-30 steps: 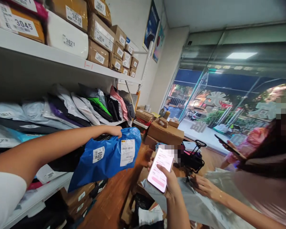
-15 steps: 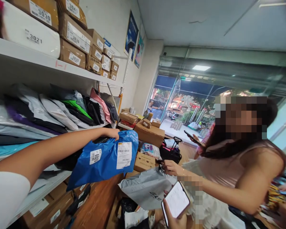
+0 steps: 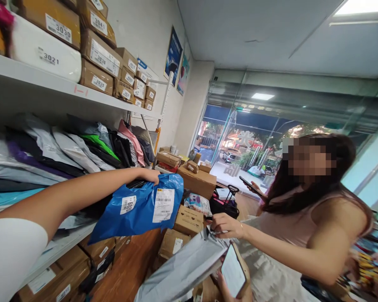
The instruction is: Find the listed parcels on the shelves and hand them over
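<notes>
From the left, my arm in a white sleeve reaches out. My left hand (image 3: 149, 176) is closed around the top edge of a blue plastic mailing bag (image 3: 116, 226), which has white labels, one numbered 6020. Low in the picture, a hand that appears to be my right hand (image 3: 239, 295) grips a phone (image 3: 233, 270) with a lit screen, mostly cut off by the bottom edge. Just beyond the phone, another person's hand (image 3: 223, 224) holds a grey plastic mailing bag (image 3: 185, 262) by its top.
At left a shelf (image 3: 107, 98) carries numbered boxes above and packed mailing bags (image 3: 75, 153) below. Cardboard boxes (image 3: 189, 218) and a black trolley (image 3: 223, 205) stand ahead. The other person (image 3: 302, 239) is close on the right; a dark phone (image 3: 252, 186) shows beside them.
The other person's grey bag has swung down and to the left, hanging more edge-on. The lit phone has turned and sits slightly farther right. My left hand still holds the blue bag.
</notes>
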Available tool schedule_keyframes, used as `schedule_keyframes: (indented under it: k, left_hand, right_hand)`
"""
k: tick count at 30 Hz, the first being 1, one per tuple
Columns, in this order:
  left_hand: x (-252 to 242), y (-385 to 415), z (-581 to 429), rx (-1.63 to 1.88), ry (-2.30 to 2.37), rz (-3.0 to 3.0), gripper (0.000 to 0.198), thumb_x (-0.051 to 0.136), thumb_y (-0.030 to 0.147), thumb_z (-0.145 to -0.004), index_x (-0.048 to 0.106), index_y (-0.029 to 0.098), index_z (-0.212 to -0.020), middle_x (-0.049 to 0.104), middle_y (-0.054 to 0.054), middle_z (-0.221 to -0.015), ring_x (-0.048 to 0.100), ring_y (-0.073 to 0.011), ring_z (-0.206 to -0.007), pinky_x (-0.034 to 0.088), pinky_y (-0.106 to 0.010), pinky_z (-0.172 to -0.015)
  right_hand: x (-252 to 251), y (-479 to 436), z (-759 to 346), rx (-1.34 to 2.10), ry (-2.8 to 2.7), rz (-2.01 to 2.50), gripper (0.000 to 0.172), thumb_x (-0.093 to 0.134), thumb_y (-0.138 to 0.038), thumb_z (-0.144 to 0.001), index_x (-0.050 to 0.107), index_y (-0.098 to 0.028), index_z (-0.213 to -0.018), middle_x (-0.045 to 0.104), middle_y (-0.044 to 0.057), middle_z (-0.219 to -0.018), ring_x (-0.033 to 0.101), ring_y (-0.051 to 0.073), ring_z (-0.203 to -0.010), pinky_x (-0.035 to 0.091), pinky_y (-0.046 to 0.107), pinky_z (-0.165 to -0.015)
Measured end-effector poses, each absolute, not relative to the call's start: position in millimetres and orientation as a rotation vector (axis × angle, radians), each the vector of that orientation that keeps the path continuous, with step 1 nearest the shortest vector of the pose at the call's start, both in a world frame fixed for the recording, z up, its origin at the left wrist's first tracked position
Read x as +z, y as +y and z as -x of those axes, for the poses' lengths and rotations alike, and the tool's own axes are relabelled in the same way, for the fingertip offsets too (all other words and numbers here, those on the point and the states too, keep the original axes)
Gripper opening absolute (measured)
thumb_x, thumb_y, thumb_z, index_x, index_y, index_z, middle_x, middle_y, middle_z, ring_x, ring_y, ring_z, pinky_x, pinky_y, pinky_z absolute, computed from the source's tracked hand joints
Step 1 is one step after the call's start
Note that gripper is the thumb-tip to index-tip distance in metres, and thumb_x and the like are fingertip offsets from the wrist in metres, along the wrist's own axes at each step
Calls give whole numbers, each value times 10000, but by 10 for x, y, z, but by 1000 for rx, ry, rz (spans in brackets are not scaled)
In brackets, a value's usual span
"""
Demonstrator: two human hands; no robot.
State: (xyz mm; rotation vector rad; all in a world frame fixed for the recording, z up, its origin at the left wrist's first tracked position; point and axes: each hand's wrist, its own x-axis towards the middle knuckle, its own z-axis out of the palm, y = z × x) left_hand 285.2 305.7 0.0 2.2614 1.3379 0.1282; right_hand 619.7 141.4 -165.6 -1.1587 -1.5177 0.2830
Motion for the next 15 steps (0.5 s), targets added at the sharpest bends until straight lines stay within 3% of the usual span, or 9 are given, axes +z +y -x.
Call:
schedule_keyframes:
  k: [3,6,8,11,15]
  left_hand:
    - [-33,3098,-2853,111,1296,-2274,308,654,200,-773,461,135,-542,451,69,-540,407,-64,-473,341,-201,-467]
    - [-112,3117,-2888,90,1236,-2281,302,646,170,-768,443,139,-547,435,69,-555,400,-64,-491,339,-199,-480]
    - [-175,3108,-2928,69,1215,-2291,310,644,156,-760,429,142,-537,423,70,-551,389,-65,-489,328,-201,-480]
    - [-260,3071,-3018,29,1187,-2320,336,644,150,-756,408,145,-517,410,72,-536,372,-63,-476,308,-203,-471]
    - [-340,3014,-3258,-19,1144,-2368,344,651,169,-765,418,140,-514,399,75,-525,357,-58,-464,306,-199,-459]
  right_hand:
    - [-1471,1550,-6202,376,-1691,1083,333,530,-427,-817,584,-244,-543,670,28,-658,656,215,-804,485,450,-904]
    - [-1589,1192,-6208,370,-1722,1121,154,591,-366,-779,705,-282,-840,699,59,-998,635,250,-1014,520,387,-906]
    - [-1691,828,-6169,341,-1721,1174,460,641,-325,-742,600,-245,-1192,516,90,-1356,491,301,-1237,499,386,-951]
    - [-1634,474,-6015,364,-1834,1284,621,615,-328,-771,437,-202,-1352,256,120,-1525,227,333,-1385,302,465,-1104]
    - [-1322,532,-5778,599,-1799,1432,724,601,-438,-746,407,-110,-1361,337,204,-1470,248,335,-1380,232,500,-1117]
